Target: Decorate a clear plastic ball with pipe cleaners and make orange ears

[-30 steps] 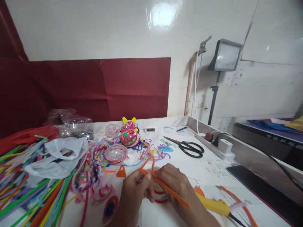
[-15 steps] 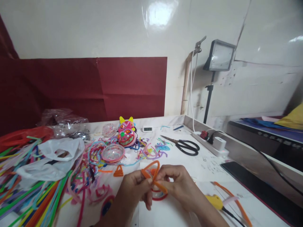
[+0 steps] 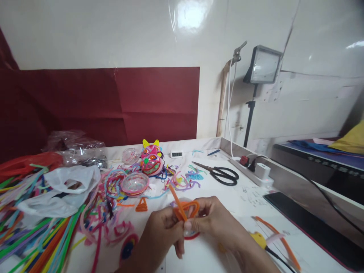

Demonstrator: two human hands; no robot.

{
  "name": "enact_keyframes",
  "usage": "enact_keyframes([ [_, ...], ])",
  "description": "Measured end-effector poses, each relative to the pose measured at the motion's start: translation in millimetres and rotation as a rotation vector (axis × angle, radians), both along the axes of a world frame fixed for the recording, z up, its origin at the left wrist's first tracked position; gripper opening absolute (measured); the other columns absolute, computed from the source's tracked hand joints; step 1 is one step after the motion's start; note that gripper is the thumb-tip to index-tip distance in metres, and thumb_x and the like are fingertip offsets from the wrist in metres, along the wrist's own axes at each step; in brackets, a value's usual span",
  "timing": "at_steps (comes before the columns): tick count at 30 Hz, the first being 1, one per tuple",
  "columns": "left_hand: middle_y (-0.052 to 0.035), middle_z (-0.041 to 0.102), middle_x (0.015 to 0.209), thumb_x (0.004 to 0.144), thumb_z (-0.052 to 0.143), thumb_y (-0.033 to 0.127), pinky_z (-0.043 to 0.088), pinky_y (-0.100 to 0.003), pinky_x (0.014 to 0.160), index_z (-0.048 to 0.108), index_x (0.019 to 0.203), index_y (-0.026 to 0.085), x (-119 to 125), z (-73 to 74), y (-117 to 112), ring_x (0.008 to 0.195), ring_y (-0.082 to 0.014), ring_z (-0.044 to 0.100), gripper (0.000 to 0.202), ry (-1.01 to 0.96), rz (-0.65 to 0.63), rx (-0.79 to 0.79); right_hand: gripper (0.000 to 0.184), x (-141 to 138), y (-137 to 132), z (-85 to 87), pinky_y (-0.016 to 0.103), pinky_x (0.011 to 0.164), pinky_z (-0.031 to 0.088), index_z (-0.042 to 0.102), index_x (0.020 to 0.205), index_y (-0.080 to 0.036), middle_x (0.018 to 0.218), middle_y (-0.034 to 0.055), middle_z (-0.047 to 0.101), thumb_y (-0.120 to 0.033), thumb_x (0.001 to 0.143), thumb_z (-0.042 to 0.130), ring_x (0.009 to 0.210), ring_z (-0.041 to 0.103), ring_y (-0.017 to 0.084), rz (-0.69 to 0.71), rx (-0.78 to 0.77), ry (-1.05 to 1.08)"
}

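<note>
Between both hands is an orange pipe cleaner [image 3: 177,198], bent into loops with one straight end sticking up. My left hand [image 3: 162,229] pinches it from the left, its lower fingers curled. From the other side, my right hand [image 3: 214,217] pinches the bend with thumb and forefinger. Partly hidden behind the hands lies a clear round piece with a red rim [image 3: 192,238] on white paper. An orange triangle of folded pipe cleaner [image 3: 141,205] lies to the left of my hands.
Pipe cleaners [image 3: 54,242] and a white plastic bag [image 3: 71,189] fill the left side. Black-handled scissors [image 3: 224,175], a clear bowl [image 3: 135,183] and decorated masks [image 3: 151,163] lie farther back. On the right are a yellow glue gun [image 3: 258,240], a phone-like black slab [image 3: 307,223] and a power strip [image 3: 253,172].
The orange pipe cleaner has been turned and rebent: its straight end now points up to the left and a loop leans right. My right hand's grip has shifted slightly.
</note>
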State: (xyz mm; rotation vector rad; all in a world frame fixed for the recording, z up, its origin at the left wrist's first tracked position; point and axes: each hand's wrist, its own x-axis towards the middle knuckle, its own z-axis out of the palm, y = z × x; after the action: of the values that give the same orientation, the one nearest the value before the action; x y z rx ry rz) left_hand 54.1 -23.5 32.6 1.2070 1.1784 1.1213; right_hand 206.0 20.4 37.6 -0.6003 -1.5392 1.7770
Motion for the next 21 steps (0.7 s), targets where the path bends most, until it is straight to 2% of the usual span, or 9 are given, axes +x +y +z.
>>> enact_keyframes([
  [4,0.0053,0.051,0.032,0.066,0.070,0.040,0.034,-0.016,0.031,0.065,0.074,0.012,1.0,-0.8,-1.5,0.027,-0.0070,0.044,0.030,0.031,-0.009,0.023,0.032,-0.8,-0.9,0.7,0.021,0.049,0.035,0.070,0.066,-0.009,0.052,-0.0016,0.057,-0.036,0.054,0.083,0.046,0.043,0.007,-0.042,-0.031,-0.027],
  [8,0.0039,0.055,0.036,0.068,0.070,0.036,0.036,-0.018,0.032,0.065,0.075,0.012,1.1,-4.4,-2.6,0.027,-0.0075,0.045,0.025,0.078,-0.022,0.024,0.027,-1.5,1.0,-0.5,0.018,0.039,0.026,0.063,0.055,-0.010,0.046,-0.0035,0.053,-0.028,0.050,0.083,0.042,0.039,0.005,-0.077,-0.088,-0.106],
  [14,0.0034,0.054,0.035,0.071,0.067,0.037,0.036,-0.018,0.032,0.062,0.066,0.014,-0.2,-7.6,-0.7,0.027,-0.0080,0.045,0.024,0.118,-0.024,0.064,0.029,-2.8,1.2,-1.0,0.017,0.038,0.030,0.057,0.054,-0.013,0.048,-0.0041,0.054,-0.026,0.048,0.083,0.042,0.043,0.006,-0.088,-0.123,-0.088],
  [21,0.0023,0.058,0.043,0.071,0.068,0.041,0.041,-0.019,0.036,0.062,0.071,0.014,-1.3,-4.8,1.4,0.033,-0.0087,0.050,0.027,0.028,-0.016,0.110,0.033,-3.6,-2.3,0.5,0.016,0.039,0.035,0.064,0.066,-0.012,0.055,-0.0007,0.061,-0.036,0.053,0.083,0.046,0.051,0.008,-0.082,-0.080,-0.032],
])
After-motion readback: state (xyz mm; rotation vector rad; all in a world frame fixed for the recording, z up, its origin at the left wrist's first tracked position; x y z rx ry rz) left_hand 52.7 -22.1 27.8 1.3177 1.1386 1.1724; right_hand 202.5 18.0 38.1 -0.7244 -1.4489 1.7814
